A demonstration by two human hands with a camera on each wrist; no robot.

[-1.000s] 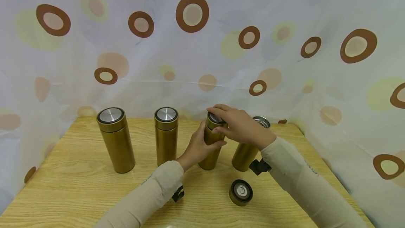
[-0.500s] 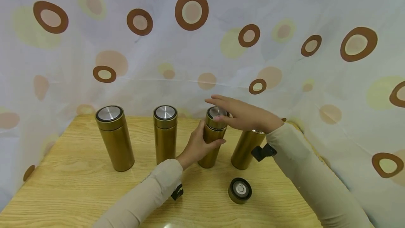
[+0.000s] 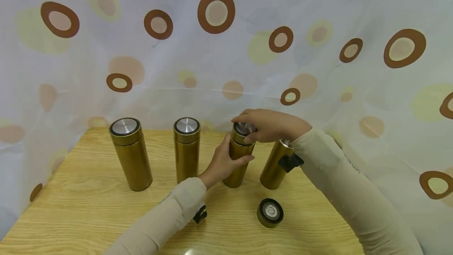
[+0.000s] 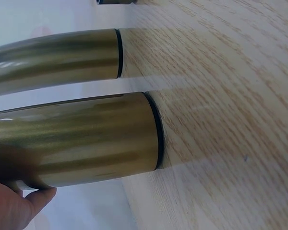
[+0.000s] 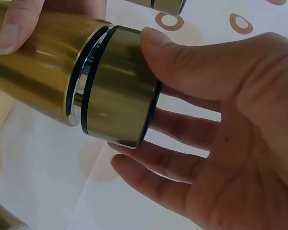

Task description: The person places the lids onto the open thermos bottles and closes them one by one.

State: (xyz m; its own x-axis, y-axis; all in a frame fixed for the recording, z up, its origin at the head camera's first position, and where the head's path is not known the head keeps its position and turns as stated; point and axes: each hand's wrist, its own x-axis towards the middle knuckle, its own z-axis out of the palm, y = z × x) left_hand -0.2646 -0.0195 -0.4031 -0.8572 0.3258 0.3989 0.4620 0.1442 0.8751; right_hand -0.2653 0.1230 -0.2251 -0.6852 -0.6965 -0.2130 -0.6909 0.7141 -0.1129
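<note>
A gold flask (image 3: 234, 174) stands upright on the wooden table, second from the right in the row. My left hand (image 3: 222, 163) grips its body, thumb on the near side. With my right hand (image 3: 272, 124) I hold the flask's gold lid (image 5: 122, 81) from above, thumb on one side and fingers on the other. In the right wrist view a silver ring (image 5: 80, 84) shows in a narrow gap between lid and body. Beside it on the right stands a lidless flask (image 3: 274, 168), partly hidden by my right arm. A loose lid (image 3: 270, 213) lies underside up nearer to me.
Two capped gold flasks stand to the left: one flask (image 3: 186, 156) near my left hand, another flask (image 3: 132, 160) farther out. Behind the wooden table (image 3: 81, 192) hangs a patterned cloth (image 3: 177, 58).
Half a second ago my right hand was spread and raised at the lid; now its fingers have come down and closed around it. My left hand has kept its grip on the flask.
</note>
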